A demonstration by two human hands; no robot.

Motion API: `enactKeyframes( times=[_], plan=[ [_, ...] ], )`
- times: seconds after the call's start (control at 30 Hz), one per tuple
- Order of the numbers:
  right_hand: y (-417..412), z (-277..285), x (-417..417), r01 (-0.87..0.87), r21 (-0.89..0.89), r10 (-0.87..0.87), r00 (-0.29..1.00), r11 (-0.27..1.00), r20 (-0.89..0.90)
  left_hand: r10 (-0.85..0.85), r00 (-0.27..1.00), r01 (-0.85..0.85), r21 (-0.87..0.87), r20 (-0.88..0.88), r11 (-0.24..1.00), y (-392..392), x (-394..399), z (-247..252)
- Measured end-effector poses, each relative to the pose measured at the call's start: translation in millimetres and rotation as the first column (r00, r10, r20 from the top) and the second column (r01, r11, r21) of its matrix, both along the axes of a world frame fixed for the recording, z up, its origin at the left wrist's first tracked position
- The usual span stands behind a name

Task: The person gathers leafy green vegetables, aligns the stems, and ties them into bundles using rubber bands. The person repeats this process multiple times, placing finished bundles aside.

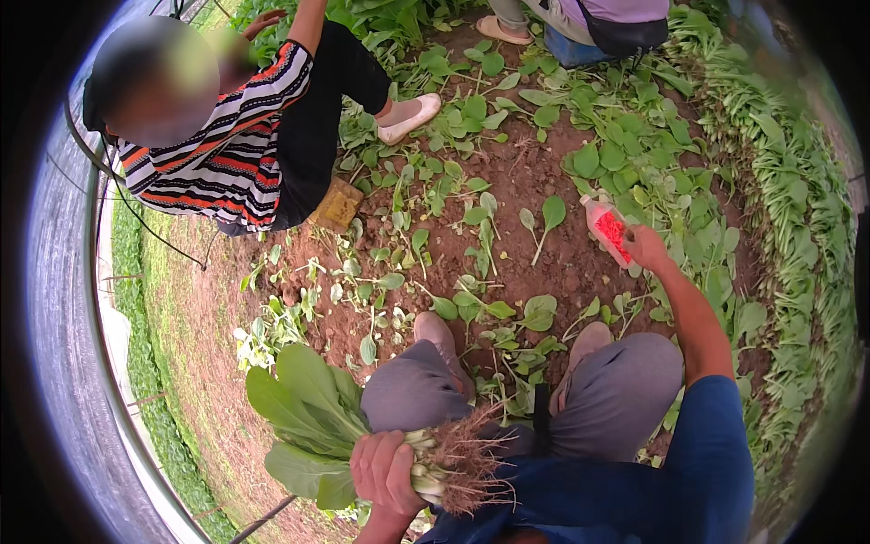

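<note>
My left hand (387, 472) grips a bunch of leafy greens (309, 415) by the stems, above my left knee. Its broad leaves point up and left, while the pale stem bases and tangled brown roots (469, 462) stick out to the right. Out to the right, my right hand (644, 247) holds a clear plastic bottle (595, 209) with bright red material on it or in it; I cannot tell which. The bottle lies tilted, its neck towards the upper left, just over soil and loose leaves. My fingers are at its lower end.
Loose leaves (476, 216) litter the brown soil before my shoes. A long row of pulled greens (775, 177) runs along the right side. At upper left, a person in a striped top (224, 160) sits by a yellowish block (336, 206). Another person sits on a blue crate (567, 49).
</note>
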State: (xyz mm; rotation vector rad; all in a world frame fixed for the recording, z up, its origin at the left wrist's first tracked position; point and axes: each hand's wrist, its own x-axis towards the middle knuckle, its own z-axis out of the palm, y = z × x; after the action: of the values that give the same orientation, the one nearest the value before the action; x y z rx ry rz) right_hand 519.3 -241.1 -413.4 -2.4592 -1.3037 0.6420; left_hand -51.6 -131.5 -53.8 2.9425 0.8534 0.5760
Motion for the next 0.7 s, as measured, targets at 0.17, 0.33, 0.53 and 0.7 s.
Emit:
enactKeyframes(
  times=[0.17, 0.33, 0.53, 0.7],
  plan=[
    [5.7, 76.3, -10.8, 0.367, -0.049, -0.3, 0.67, 0.929, -0.679, -0.047, 0.999, 0.047, 0.014, -0.011, 0.999, -4.9, 6.4, -3.0],
    [39.3, 219.3, -78.7, 0.303, 0.056, -0.085, 0.433, 0.951, -0.897, -0.138, 0.989, 0.131, 0.105, 0.06, 0.986, 1.1, 21.7, -8.8],
    [60.4, 337.5, -188.7, 0.003, 0.111, 0.101, 0.378, 0.994, -0.92, -0.184, 0.974, 0.163, 0.156, 0.131, 0.974, -3.2, 44.4, -13.9],
    [68.6, 350.3, -249.3, -0.268, 0.403, 0.47, 0.267, 0.875, -0.842, -0.22, 0.959, 0.195, 0.148, 0.176, 0.97, -7.9, 47.5, -12.1]
  ],
)
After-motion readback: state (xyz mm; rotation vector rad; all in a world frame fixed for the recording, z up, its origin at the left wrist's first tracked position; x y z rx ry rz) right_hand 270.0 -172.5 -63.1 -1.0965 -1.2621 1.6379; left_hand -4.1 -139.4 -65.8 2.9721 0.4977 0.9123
